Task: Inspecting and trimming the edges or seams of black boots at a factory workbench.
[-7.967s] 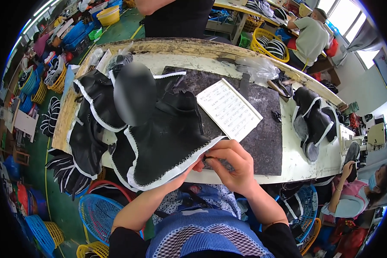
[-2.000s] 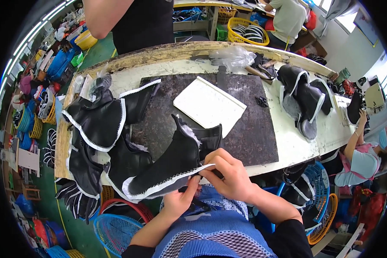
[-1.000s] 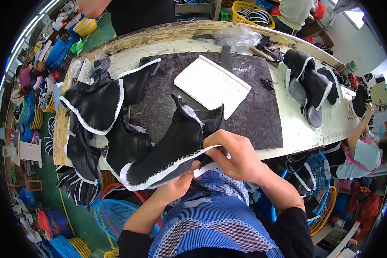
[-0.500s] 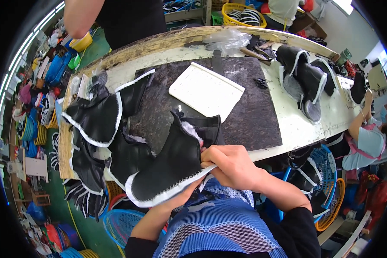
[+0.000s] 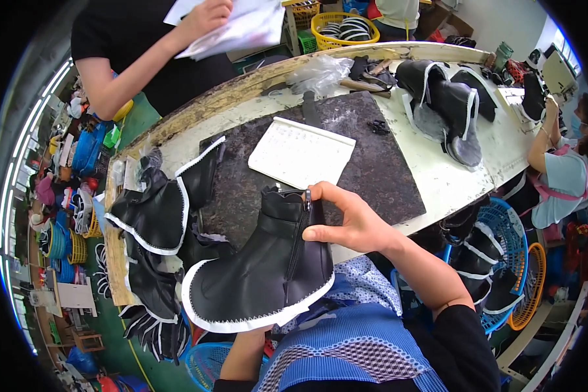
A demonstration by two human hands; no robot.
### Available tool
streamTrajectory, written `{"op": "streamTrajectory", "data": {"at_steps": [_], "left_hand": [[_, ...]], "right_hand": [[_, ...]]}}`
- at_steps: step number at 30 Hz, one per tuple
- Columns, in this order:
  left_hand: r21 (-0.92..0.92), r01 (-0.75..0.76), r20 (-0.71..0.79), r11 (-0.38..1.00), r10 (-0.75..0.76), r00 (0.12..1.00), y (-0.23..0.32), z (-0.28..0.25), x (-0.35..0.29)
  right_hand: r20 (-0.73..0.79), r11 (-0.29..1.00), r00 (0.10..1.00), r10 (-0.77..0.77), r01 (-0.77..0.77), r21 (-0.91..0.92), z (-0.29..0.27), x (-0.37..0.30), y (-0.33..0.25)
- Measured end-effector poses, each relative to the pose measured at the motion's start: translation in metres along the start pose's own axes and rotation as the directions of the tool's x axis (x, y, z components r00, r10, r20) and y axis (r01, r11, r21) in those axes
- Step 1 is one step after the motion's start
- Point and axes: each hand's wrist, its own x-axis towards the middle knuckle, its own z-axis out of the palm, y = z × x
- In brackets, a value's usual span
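In front of me a black boot upper (image 5: pixel 255 268) is held up sideways, its toe to the left. White trim with zigzag stitching runs along its lower edge, and a zipper climbs its side to the collar. My right hand (image 5: pixel 349 225) grips the collar by the zipper's top, thumb on the near side and index finger over the top edge. Below the upper, my left forearm (image 5: pixel 245 353) rises behind it; that hand's fingers are hidden. Just beyond lies an open notebook (image 5: pixel 302 151) on a dark, worn mat (image 5: pixel 389 176).
More black uppers (image 5: pixel 151 212) lie at the table's left end, others (image 5: pixel 447 108) with grey lining at the right. A plastic bag (image 5: pixel 321 73) rests by the far rim. Blue baskets (image 5: pixel 503 228) stand below. A person (image 5: pixel 144 65) across the table holds papers (image 5: pixel 238 29); another works at right.
The upper has turned so its zippered side and collar face me. My right hand has moved from the trimmed lower edge to the collar. Papers have come into view in the other person's hand.
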Motion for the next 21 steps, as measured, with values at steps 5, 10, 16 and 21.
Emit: {"op": "streamTrajectory", "data": {"at_steps": [5,10,16,21], "left_hand": [[-0.024,0.032,0.027,0.999,-0.031,0.999,-0.005,0.006,0.015],[-0.024,0.036,-0.016,0.999,-0.036,0.999,-0.009,0.007,0.011],[-0.006,-0.004,-0.046,1.000,0.004,0.999,-0.021,0.018,-0.033],[0.000,0.001,-0.045,1.000,-0.001,0.999,-0.034,0.025,-0.056]], "right_hand": [[-0.047,0.995,0.999,-0.015,0.011,-0.097,0.002,0.009,-0.003],[-0.106,0.990,0.992,-0.074,0.060,-0.125,0.003,0.008,-0.002],[-0.201,0.991,0.976,-0.090,0.068,-0.115,0.005,0.004,-0.007],[-0.269,0.901,0.872,0.409,-0.340,0.268,-0.010,-0.037,0.024]]}}
